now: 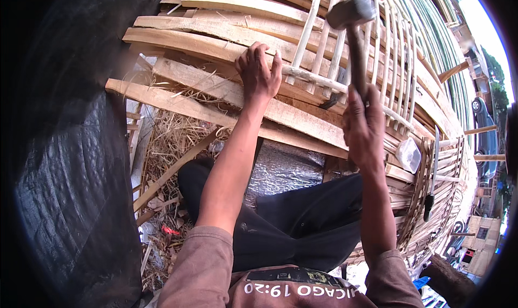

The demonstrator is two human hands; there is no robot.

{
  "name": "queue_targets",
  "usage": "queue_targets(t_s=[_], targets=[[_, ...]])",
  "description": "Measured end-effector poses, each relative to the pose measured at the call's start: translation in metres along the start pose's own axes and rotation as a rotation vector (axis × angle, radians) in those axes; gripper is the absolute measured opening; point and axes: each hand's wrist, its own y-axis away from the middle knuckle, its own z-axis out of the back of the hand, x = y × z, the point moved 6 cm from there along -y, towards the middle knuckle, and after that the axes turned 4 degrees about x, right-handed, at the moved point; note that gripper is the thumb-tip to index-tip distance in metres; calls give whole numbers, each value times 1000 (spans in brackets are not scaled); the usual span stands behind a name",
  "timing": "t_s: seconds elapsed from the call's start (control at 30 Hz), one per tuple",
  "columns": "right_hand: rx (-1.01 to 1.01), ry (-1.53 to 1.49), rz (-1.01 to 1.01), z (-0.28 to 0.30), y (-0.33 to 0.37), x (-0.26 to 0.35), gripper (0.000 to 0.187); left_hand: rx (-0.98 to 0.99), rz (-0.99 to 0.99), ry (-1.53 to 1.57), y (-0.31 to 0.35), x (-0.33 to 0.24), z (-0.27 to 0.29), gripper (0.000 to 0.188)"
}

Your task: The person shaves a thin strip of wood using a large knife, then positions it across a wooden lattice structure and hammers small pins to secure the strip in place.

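My right hand (365,125) is closed around the wooden handle of a hammer (350,13), its metal head raised above a slatted frame of pale sticks (319,80). My left hand (260,73) lies on the wooden planks (186,41), beside the left end of the frame's crosspiece. Its fingers are curled and the thumb points up; what they hold, if anything, is hidden. Several thin slats run away from me across the crosspiece, resting over the planks. A small dark object (329,101) lies by the crosspiece, left of my right hand.
A clear plastic container (408,155) sits right of my right wrist, near a long blade with a dark handle (430,200). Wood shavings (181,138) pile up at left, beside a dark sheet (70,184). Long poles (431,33) stretch along the far right. A car (484,130) stands beyond.
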Motion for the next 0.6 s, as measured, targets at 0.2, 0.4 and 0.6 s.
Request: queue_targets(t_s=[0.2, 0.4, 0.6], targets=[[-24, -55, 102, -9, 8, -5, 25, 9, 6, -30, 2, 7, -1, 32], [80, 256, -6, -56, 7, -83, 30, 11, 30, -69, 5, 2, -6, 34], [45, 21, -69, -44, 1, -36, 30, -6, 3, -97, 3, 5, -1, 33]])
